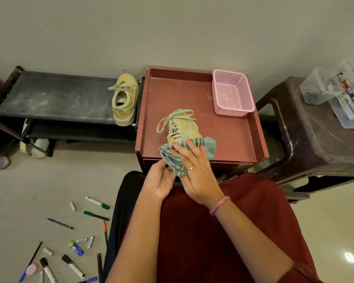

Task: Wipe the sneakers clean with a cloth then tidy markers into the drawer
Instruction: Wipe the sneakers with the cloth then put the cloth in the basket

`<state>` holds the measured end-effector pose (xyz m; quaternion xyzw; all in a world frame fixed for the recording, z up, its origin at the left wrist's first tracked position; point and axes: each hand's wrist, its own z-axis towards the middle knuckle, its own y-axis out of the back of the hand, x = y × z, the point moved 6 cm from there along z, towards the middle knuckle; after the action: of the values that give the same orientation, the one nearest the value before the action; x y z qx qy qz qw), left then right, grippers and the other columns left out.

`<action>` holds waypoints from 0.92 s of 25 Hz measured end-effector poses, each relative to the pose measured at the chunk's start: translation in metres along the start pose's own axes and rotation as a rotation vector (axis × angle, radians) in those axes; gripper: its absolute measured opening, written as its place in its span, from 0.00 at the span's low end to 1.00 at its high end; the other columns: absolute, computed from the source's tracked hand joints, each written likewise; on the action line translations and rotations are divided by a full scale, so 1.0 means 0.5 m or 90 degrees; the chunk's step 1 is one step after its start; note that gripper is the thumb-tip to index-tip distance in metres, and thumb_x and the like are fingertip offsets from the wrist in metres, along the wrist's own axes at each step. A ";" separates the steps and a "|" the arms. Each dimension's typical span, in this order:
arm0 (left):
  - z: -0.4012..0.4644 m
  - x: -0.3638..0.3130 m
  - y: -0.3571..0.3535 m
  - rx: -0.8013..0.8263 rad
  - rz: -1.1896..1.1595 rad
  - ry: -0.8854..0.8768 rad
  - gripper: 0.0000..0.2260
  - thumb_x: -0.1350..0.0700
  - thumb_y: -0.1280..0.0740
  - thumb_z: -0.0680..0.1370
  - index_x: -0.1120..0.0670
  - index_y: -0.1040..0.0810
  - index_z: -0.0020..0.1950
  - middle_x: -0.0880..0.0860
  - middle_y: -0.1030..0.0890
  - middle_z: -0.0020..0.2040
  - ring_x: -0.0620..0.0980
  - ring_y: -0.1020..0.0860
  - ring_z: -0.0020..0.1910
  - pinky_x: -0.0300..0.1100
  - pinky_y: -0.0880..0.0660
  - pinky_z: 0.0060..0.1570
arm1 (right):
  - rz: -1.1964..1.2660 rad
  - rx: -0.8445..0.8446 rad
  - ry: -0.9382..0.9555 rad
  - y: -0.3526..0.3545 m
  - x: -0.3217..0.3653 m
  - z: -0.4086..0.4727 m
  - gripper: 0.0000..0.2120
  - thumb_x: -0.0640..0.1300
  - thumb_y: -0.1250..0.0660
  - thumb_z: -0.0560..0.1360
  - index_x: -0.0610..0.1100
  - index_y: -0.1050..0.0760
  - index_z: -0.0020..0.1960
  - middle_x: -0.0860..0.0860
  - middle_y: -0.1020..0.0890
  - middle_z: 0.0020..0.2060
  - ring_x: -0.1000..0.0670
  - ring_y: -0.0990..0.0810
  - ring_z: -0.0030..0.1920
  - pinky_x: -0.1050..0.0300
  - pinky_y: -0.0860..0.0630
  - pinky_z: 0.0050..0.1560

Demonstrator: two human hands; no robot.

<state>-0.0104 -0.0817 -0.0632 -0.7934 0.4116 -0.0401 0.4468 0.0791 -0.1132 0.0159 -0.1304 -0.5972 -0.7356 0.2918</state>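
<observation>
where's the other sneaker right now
In the head view, the other sneaker sits at the right end of the black rack's top shelf, left of the red table.

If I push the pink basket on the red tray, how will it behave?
The pink basket looks like thin mesh plastic and seems empty, so probably light. It likely slides easily on the smooth tray. Low and wide, it seems unlikely to tip.

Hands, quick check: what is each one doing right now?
Left hand: holds the lower edge of the striped cloth.
Right hand: fingers fairly straight, pressing the cloth onto the sneaker.
</observation>
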 end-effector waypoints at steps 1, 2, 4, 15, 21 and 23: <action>-0.001 -0.005 -0.002 0.000 -0.014 -0.003 0.21 0.61 0.35 0.74 0.64 0.27 0.67 0.61 0.22 0.62 0.53 0.22 0.60 0.45 0.25 0.59 | 0.004 -0.005 0.021 -0.001 0.002 0.011 0.25 0.41 0.43 0.76 0.47 0.38 0.73 0.56 0.35 0.72 0.52 0.48 0.76 0.49 0.59 0.75; -0.002 -0.009 -0.004 0.003 -0.033 -0.006 0.20 0.61 0.35 0.73 0.64 0.26 0.65 0.60 0.20 0.57 0.51 0.20 0.54 0.43 0.24 0.56 | 0.005 -0.004 0.044 -0.002 0.007 0.024 0.24 0.41 0.43 0.76 0.46 0.36 0.72 0.55 0.33 0.71 0.52 0.46 0.75 0.49 0.57 0.75; -0.004 -0.018 -0.002 -0.005 -0.052 -0.008 0.15 0.61 0.36 0.74 0.63 0.24 0.59 0.59 0.17 0.49 0.50 0.16 0.44 0.39 0.20 0.46 | 0.020 0.010 0.055 -0.012 0.002 0.054 0.22 0.44 0.44 0.76 0.44 0.32 0.69 0.53 0.29 0.68 0.51 0.41 0.74 0.48 0.54 0.75; -0.009 -0.053 -0.024 -0.042 0.051 -0.207 0.23 0.50 0.31 0.72 0.58 0.26 0.64 0.54 0.20 0.52 0.43 0.24 0.42 0.31 0.26 0.34 | 0.488 -0.062 -0.324 -0.042 -0.071 0.133 0.13 0.49 0.41 0.76 0.53 0.24 0.57 0.55 0.24 0.58 0.49 0.30 0.66 0.45 0.36 0.70; 0.001 -0.083 0.025 -0.162 0.317 -0.299 0.33 0.37 0.27 0.67 0.56 0.25 0.65 0.54 0.18 0.58 0.50 0.19 0.57 0.50 0.24 0.61 | 0.266 -0.014 -0.174 -0.077 -0.026 0.092 0.19 0.48 0.46 0.80 0.48 0.32 0.70 0.51 0.32 0.70 0.57 0.44 0.73 0.46 0.53 0.75; 0.001 -0.082 0.023 -0.171 0.314 -0.300 0.30 0.39 0.27 0.69 0.57 0.24 0.63 0.54 0.17 0.56 0.49 0.19 0.56 0.47 0.24 0.59 | 0.219 0.009 -0.126 -0.079 -0.057 0.097 0.21 0.51 0.47 0.81 0.46 0.33 0.71 0.49 0.32 0.70 0.52 0.42 0.74 0.44 0.50 0.75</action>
<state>-0.0440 -0.0562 -0.0596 -0.7093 0.4781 0.3069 0.4173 0.0712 -0.0547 -0.0191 -0.3000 -0.5973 -0.6541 0.3541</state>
